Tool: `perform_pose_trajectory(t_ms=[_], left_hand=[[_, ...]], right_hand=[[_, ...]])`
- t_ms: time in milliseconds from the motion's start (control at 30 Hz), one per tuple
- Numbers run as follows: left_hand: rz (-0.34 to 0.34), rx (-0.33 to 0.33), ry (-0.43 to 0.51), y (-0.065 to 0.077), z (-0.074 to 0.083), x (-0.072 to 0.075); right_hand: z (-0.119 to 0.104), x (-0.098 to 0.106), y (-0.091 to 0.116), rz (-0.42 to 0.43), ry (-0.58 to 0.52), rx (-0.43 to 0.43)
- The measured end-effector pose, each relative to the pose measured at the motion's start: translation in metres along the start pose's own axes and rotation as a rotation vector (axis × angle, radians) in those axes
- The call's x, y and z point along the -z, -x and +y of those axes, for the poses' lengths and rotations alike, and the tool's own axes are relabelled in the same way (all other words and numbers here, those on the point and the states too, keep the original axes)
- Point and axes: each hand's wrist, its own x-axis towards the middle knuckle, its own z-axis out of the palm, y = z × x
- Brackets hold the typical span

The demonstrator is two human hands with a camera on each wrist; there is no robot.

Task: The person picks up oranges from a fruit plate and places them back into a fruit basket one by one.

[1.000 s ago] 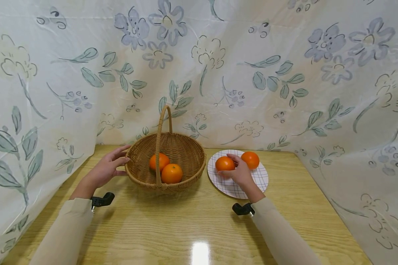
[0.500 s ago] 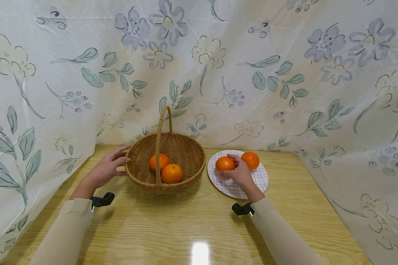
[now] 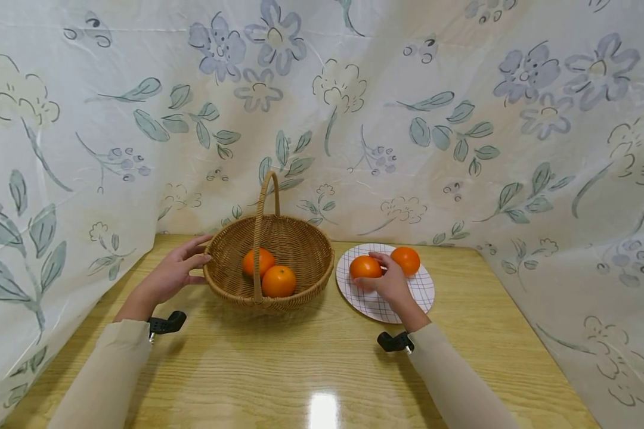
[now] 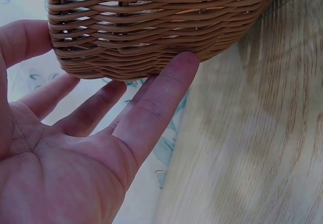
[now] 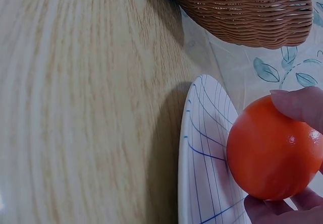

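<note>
On the plaid plate [image 3: 362, 301], my right hand [image 3: 390, 285] holds an orange [image 3: 365, 271], its thumb and fingers on opposite sides of the fruit. The right wrist view has this orange [image 5: 270, 151] close against the plate's grid-lined surface. Just behind that hand, a second orange [image 3: 405, 262] sits at the plate's far edge. My left hand [image 3: 167, 275] touches the left side of the wicker basket [image 3: 306, 250] with spread, nearly straight fingers. From the left wrist, the fingers [image 4: 151, 108] lie against the basket's woven wall. Inside are two oranges, one in front [image 3: 278, 281] and one behind [image 3: 258, 262].
The basket's tall arched handle [image 3: 259, 238] stands upright over its opening. Basket and plate stand side by side near the back of the wooden table [image 3: 257, 369]. A floral curtain [image 3: 349, 119] hangs behind the table and along both sides.
Hands, basket and oranges keep their places across the frames. Only a very slight shift of the whole head view shows.
</note>
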Motion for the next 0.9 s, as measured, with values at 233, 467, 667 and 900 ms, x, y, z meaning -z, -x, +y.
perform_pose_trajectory(t_ms=[233,467,667,900], left_hand=[[-0.005,-0.007,-0.003,0.0,0.001,0.0],[-0.006,-0.008,-0.003,0.001,0.002,0.0],[-0.001,-0.006,-0.014,0.001,0.003,-0.001],[-0.002,-0.006,-0.021,0.001,0.002,-0.001]], right_hand=[[0.0,0.002,0.004,0.014,0.015,0.002],[0.0,0.004,0.01,-0.005,-0.029,0.031],[-0.002,0.005,0.016,-0.026,-0.022,0.036],[-0.012,0.006,0.027,-0.053,-0.047,0.062]])
